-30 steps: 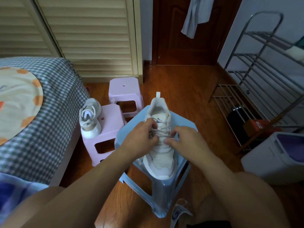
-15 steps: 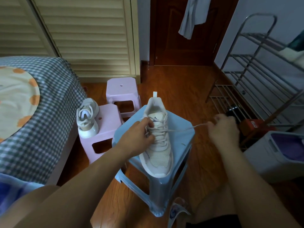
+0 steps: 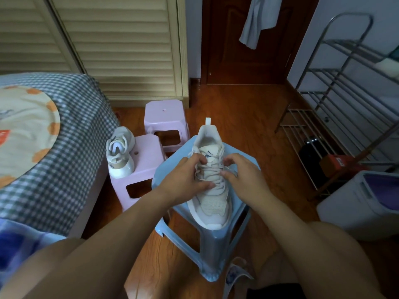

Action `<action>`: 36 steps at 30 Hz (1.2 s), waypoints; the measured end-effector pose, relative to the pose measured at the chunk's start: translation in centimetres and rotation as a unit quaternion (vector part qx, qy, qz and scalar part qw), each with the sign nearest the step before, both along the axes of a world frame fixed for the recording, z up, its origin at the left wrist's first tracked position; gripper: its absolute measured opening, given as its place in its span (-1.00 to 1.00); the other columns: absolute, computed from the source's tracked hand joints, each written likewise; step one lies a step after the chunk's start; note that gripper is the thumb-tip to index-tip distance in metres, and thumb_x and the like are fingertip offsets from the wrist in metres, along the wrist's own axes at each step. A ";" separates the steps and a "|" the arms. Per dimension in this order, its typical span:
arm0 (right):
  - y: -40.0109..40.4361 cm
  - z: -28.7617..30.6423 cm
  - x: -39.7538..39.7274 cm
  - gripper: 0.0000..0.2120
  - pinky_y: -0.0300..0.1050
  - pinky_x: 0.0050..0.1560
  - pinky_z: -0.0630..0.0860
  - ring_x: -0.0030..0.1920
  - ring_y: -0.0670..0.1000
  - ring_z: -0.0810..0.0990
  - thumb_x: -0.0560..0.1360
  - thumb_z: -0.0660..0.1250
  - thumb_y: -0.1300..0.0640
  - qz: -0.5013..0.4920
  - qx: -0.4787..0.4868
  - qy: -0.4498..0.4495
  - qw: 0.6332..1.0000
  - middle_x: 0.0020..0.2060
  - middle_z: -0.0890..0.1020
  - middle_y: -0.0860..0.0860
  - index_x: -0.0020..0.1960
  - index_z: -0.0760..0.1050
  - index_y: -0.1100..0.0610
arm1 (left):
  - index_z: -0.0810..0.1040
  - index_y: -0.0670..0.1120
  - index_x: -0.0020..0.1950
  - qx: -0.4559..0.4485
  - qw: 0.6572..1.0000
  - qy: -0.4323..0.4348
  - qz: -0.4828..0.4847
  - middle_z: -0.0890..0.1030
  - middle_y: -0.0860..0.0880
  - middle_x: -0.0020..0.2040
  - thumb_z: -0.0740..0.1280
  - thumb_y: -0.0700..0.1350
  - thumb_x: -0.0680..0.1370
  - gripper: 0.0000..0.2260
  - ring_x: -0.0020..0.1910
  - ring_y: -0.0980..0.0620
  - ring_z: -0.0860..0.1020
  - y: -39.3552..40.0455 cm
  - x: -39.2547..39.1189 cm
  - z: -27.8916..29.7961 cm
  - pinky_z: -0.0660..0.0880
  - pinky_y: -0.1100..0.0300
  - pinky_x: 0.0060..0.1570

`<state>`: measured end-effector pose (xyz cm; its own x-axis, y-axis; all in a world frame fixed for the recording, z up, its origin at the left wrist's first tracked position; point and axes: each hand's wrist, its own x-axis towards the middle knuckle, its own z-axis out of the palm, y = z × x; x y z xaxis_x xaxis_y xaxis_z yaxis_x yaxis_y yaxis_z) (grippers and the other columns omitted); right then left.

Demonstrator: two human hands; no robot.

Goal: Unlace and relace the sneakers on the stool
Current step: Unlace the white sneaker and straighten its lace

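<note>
Because the white mesh sneaker (image 3: 210, 188) sits toe-first on the pale blue plastic stool (image 3: 248, 160), we pinch its cream laces (image 3: 210, 169) with both hands, left hand (image 3: 186, 179) and right hand (image 3: 241, 174).

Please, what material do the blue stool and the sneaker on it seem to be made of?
The blue stool looks like moulded plastic, smooth and slightly glossy, in one piece. The sneaker seems to have a woven mesh toe, visible as a fine grid texture, with smoother panels, perhaps synthetic leather, and a matte white sole, probably rubber or foam.

A grey-checked bed (image 3: 71, 130) is seen left, a steel wire rack (image 3: 345, 100) right, a dark wooden door (image 3: 244, 50) behind, with a pale garment (image 3: 259, 18) hung on it.
</note>
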<state>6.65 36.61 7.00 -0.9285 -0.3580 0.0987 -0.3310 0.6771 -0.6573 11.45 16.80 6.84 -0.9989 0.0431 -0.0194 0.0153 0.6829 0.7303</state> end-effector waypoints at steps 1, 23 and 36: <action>0.1 0.0 -0.1 -0.88 -0.11 0.03 0.47 0.02 -0.09 0.54 0.56 0.39 0.03 0.004 0.001 0.001 1.000 0.01 0.58 -0.14 0.07 0.53 -0.01 | 0.32 0.24 0.21 -0.004 1.000 -0.007 -0.004 0.46 0.09 0.19 0.56 0.16 0.40 -0.47 0.07 0.09 0.52 0.0 0.0 0.1 0.52 0.23 -0.01; 3.9 2.1 -1.8 -0.77 -0.22 0.03 0.52 0.12 -0.04 0.59 0.64 0.29 0.17 -0.110 -0.082 -0.103 0.985 0.17 0.65 -0.03 0.24 0.64 0.07 | 0.52 0.11 0.27 -0.123 0.985 0.117 0.000 0.39 0.15 0.10 0.29 0.03 0.65 -0.80 0.04 0.11 0.48 0.1 0.6 1.5 0.49 0.21 0.01; -0.2 -0.6 -1.4 -0.89 -0.07 -0.09 0.58 -0.19 -0.07 0.64 0.56 0.39 0.09 -0.124 -0.050 -0.027 0.991 -0.26 0.66 -0.12 -0.13 0.64 -0.04 | 0.70 0.08 0.19 -0.209 0.955 0.199 0.071 0.41 0.02 -0.05 0.30 -0.01 0.62 -0.78 0.00 -0.04 0.44 4.5 -1.0 1.1 0.48 -0.04 0.04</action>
